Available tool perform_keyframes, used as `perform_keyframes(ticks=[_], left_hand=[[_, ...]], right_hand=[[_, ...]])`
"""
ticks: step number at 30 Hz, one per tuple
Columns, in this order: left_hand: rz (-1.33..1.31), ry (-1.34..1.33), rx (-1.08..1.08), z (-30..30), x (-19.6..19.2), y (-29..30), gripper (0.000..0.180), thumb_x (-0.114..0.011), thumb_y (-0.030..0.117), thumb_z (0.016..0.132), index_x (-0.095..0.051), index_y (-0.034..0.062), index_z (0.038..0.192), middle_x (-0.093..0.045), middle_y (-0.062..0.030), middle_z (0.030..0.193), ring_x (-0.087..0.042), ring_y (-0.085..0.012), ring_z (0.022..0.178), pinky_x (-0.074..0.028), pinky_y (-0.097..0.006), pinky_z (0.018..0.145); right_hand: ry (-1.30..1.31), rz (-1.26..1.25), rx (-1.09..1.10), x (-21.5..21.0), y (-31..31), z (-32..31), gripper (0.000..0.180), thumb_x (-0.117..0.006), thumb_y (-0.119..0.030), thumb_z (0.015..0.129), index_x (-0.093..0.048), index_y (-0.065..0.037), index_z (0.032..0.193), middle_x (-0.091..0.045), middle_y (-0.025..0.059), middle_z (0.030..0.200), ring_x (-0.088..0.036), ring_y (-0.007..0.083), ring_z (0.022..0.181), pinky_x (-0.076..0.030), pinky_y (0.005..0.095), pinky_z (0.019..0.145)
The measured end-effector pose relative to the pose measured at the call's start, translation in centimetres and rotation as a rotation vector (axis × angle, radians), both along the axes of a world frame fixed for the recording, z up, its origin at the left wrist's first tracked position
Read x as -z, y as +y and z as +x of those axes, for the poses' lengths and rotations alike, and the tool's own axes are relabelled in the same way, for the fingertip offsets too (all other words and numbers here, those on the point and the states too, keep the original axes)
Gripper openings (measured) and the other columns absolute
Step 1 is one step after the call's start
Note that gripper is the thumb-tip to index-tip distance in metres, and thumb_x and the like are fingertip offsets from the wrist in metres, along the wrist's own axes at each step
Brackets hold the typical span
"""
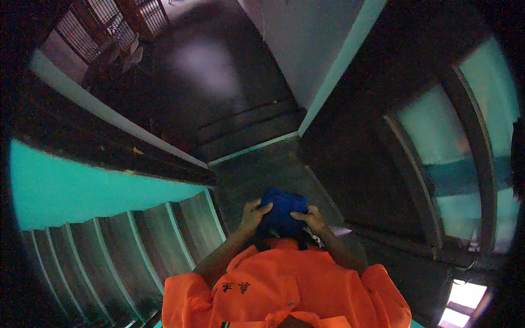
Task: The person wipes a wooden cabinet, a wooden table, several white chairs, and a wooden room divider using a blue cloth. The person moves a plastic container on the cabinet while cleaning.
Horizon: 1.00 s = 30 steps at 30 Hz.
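Cloth (283, 210), dark blue and bunched, sits between our hands at chest height above the grey stair landing (257, 169). Our left hand (252, 214) and right hand (310, 217) both close their fingers on its sides; orange sleeves (284, 290) show below.

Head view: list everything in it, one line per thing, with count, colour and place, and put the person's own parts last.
blue bundle: one, dark blue, centre, gripped from both sides; what it is cannot be told
stair steps: several, grey with pale edges, lower left
turquoise wall: one, left, above the steps
landing floor: one, dark grey, centre
door panels: pale green in dark frames, right
orange garment: one, bottom centre
left hand: one, on the bundle's left side
right hand: one, on the bundle's right side
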<state>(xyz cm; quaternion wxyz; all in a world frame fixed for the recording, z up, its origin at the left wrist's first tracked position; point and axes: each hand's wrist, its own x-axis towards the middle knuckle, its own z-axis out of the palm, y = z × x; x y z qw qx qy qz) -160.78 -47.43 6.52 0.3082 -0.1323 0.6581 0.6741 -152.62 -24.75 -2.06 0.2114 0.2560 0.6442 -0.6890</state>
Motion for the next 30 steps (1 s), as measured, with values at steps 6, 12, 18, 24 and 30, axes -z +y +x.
perform_keyframes(ticks=[6, 12, 18, 24, 30], left_hand=[[0.047, -0.072, -0.207, -3.2, 8.3, 3.2, 0.03, -0.074, 0.023, 0.085, -0.064, 0.0008, 0.103, -0.066, -0.0075, 0.087, -0.063, -0.0176, 0.079, -0.052, -0.03, 0.072], [0.146, -0.024, -0.204, -9.0, 6.6, 6.2, 0.025, -0.072, 0.018, 0.086, -0.065, 0.0001, 0.102, -0.066, -0.005, 0.089, -0.062, -0.0154, 0.082, -0.052, -0.029, 0.074], [0.104, 0.155, -0.156, -12.2, 8.9, 9.6, 0.026, -0.069, 0.018, 0.088, -0.067, -0.0008, 0.106, -0.069, -0.0041, 0.095, -0.062, -0.0133, 0.085, -0.052, -0.028, 0.079], [-0.155, 0.285, -0.193, -14.8, 18.6, 7.0, 0.032, -0.068, 0.021, 0.089, -0.064, -0.0006, 0.113, -0.066, -0.0136, 0.114, -0.061, -0.0228, 0.104, -0.048, -0.035, 0.091], [-0.776, 0.8, -0.388, -14.5, 8.2, 0.4, 0.04, -0.064, 0.017, 0.089, -0.057, 0.0033, 0.127, -0.06, -0.0193, 0.123, -0.057, -0.035, 0.113, -0.044, -0.041, 0.098]], right_hand=[[-0.053, -0.194, 0.059, -4.0, 2.6, -7.6, 0.037, -0.076, -0.014, 0.081, -0.065, 0.0, 0.114, -0.068, 0.009, 0.106, -0.065, 0.0194, 0.093, -0.052, 0.0351, 0.086], [0.148, -0.093, -0.067, 3.8, 6.7, -13.9, 0.033, -0.075, -0.011, 0.08, -0.067, -0.001, 0.111, -0.069, 0.0062, 0.103, -0.065, 0.0184, 0.091, -0.051, 0.0331, 0.084], [0.128, -0.258, -0.048, 4.9, 11.2, -17.6, 0.04, -0.073, -0.006, 0.077, -0.064, -0.002, 0.116, -0.067, 0.0056, 0.105, -0.064, 0.0196, 0.094, -0.05, 0.0337, 0.087], [0.013, -0.376, -0.227, 4.3, 6.0, -22.0, 0.05, -0.073, -0.005, 0.076, -0.058, -0.003, 0.123, -0.063, 0.007, 0.112, -0.06, 0.0226, 0.1, -0.049, 0.0367, 0.09], [-0.016, -0.453, -0.346, 3.4, -0.2, -28.7, 0.06, -0.073, -0.005, 0.075, -0.05, -0.003, 0.13, -0.058, 0.009, 0.118, -0.058, 0.0255, 0.105, -0.048, 0.0386, 0.092]])
